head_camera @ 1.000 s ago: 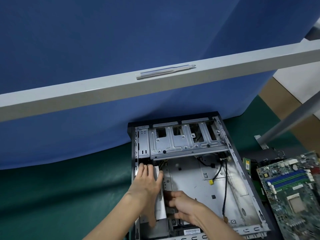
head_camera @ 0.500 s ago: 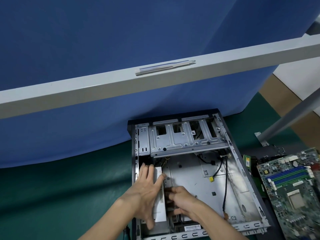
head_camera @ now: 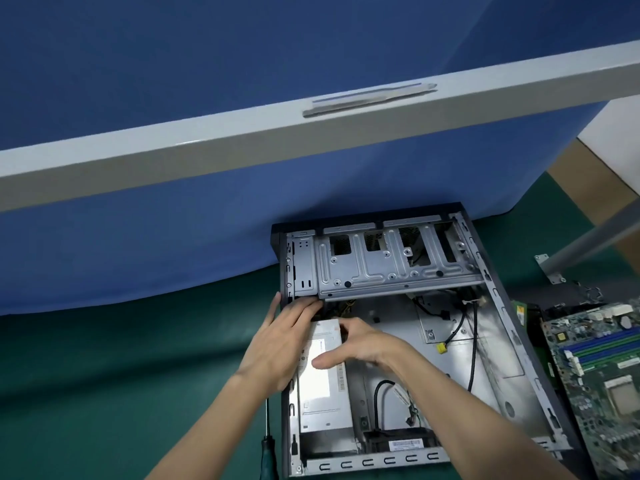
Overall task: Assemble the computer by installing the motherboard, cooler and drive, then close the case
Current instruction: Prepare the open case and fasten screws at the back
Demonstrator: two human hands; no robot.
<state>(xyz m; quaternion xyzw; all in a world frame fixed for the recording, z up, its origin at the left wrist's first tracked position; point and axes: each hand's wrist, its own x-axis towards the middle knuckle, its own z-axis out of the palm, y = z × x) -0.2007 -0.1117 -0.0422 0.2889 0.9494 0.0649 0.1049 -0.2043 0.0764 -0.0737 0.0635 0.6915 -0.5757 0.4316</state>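
The open computer case [head_camera: 491, 289] lies on the green mat, its drive cage [head_camera: 388, 268] at the far end. A grey power supply [head_camera: 325, 407] sits along the case's left side. My left hand [head_camera: 280, 344] lies flat over the far end of the power supply and the case's left wall, fingertips under the drive cage. My right hand [head_camera: 360, 348] rests on the power supply's top right edge, fingers curled, thumb sticking out to the left. The green motherboard [head_camera: 595, 368] lies outside the case on the right. Black cables [head_camera: 464, 327] run across the bare case floor.
A green-handled screwdriver [head_camera: 268, 452] lies on the mat just left of the case's near corner. A blue cloth backdrop [head_camera: 173, 254] hangs right behind the case, with a grey bar [head_camera: 311, 140] crossing above. A metal leg [head_camera: 588, 240] stands at the far right.
My right hand has moved from low beside the power supply up onto its far top edge. My left hand slid farther, toward the drive cage. The view has dipped, showing more of the case's near end.
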